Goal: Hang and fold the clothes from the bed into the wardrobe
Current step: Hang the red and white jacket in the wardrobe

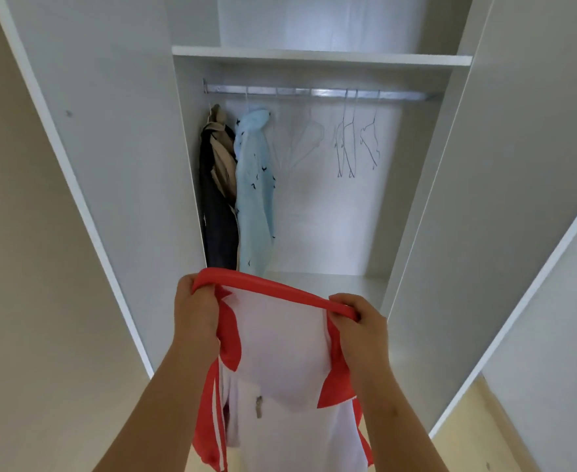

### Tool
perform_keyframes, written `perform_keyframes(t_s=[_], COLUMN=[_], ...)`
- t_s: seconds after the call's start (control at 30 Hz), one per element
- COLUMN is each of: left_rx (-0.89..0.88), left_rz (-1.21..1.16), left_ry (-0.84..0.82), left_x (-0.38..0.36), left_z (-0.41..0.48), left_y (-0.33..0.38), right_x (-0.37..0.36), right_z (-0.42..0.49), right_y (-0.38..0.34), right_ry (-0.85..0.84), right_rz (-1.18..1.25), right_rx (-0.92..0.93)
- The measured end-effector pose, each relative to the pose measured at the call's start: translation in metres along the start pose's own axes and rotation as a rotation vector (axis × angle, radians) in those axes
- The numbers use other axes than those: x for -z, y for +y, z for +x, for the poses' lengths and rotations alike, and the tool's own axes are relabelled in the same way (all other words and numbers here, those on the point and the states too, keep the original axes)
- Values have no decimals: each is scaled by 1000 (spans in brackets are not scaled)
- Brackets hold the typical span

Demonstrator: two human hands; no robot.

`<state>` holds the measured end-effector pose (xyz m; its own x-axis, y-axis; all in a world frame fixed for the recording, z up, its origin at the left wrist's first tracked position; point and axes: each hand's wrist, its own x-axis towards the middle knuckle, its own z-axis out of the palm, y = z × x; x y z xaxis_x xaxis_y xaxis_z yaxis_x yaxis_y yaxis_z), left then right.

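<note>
Open white wardrobe (pixel 314 59), metal rail (pixel 314 93) with thin wire hangers (pixel 348 137), dark jacket (pixel 217 212) beside pale blue printed shirt (pixel 254 185) hung at left, left hand (pixel 195 311) and right hand (pixel 358 330) each gripping the red band of a soft white-and-red garment (pixel 280 352) held before the wardrobe.

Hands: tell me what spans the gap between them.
A red band, the top edge of the white-and-red garment, runs from left hand to right hand; head view.
</note>
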<state>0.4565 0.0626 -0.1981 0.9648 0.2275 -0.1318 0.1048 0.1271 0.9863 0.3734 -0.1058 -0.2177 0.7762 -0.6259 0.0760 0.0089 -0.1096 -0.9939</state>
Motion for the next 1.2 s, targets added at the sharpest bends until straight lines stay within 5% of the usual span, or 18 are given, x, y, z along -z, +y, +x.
perform_keyframes(t_s=[0.7,0.9,1.2], left_rx=[-17,3,32], left_rz=[-299,-280,-333], left_ry=[-123,14,202], left_x=[-170,-210,-260], left_z=[301,362,438], left_y=[82,76,92], right_x=[-161,-195,-240], right_z=[329,396,510], right_y=[-8,6,-22], right_ry=[-189,-241,-346], right_rz=[-74,-31,-11], right_rx=[-65,-121,118])
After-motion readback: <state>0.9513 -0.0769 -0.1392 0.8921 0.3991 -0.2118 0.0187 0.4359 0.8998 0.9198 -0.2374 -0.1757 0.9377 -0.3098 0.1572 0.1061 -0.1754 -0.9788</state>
